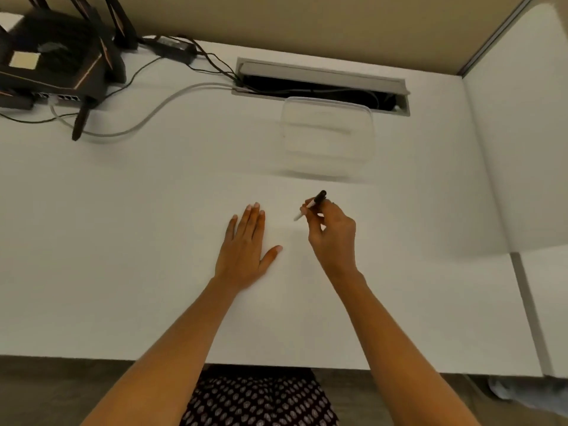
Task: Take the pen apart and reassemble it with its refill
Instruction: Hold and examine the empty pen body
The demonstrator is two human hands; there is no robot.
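Note:
A pen (313,202) with a white barrel and a black cap end is held in my right hand (333,232), fingers closed around its middle. It slants with the black end up and away and the white tip down to the left, just above the white desk (153,241). My left hand (247,250) lies flat on the desk, palm down, fingers together and thumb out, a short way left of the pen and holding nothing.
A clear plastic container (327,138) stands beyond my right hand. Behind it is an open cable slot (319,84) in the desk. A black router (55,59) with cables occupies the far left corner. A partition wall (516,133) bounds the right side.

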